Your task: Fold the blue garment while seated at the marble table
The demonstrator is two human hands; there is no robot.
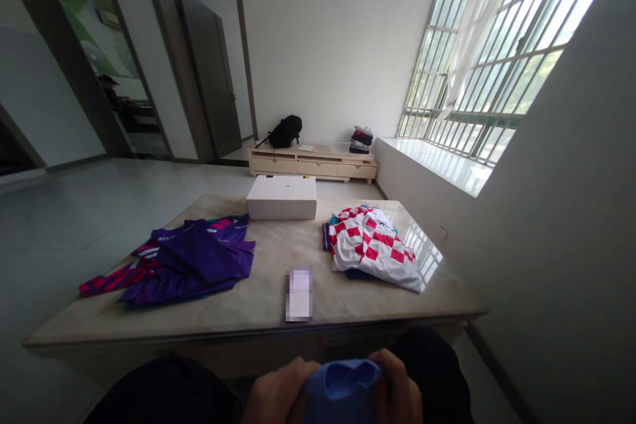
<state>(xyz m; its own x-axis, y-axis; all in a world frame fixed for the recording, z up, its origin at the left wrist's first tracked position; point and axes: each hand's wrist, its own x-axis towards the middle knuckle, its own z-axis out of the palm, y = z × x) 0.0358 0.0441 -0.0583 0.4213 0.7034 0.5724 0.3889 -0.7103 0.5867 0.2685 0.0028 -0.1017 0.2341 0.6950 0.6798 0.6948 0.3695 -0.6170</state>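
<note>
Marble-topped table (258, 305) carried a purple jersey pile (189, 262), a checked one (375, 245), a white box (281, 197) and a blurred-out card (299, 293). Below its edge, left hand (278, 397) and right hand (397, 394) gripped blue cloth (342, 384), all cut off by the frame.

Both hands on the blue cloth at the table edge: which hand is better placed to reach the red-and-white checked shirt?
Probably right: the right hand sits nearer the checked shirt; the left hand would cross over.
</note>
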